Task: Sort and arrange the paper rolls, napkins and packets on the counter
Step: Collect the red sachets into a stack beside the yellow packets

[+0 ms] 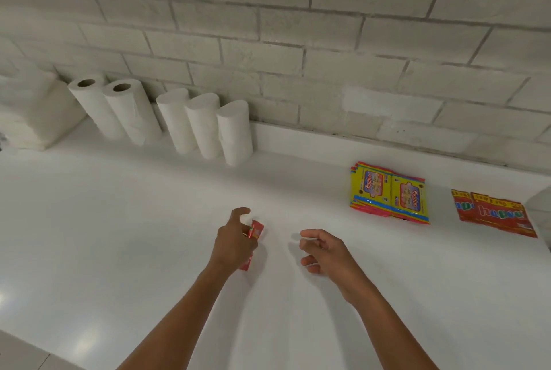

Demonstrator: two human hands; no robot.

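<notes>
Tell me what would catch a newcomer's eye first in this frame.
The bright yellow Giggles packets and the red foil packets stand out on the white counter at the right. Five white paper rolls stand in a row along the grey brick wall at the left. At the centre, the left hand holds a small red packet; the right hand is empty.

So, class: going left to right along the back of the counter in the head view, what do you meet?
Napkin stack → two paper towel rolls → three tissue rolls → yellow packets → red packets.
</notes>
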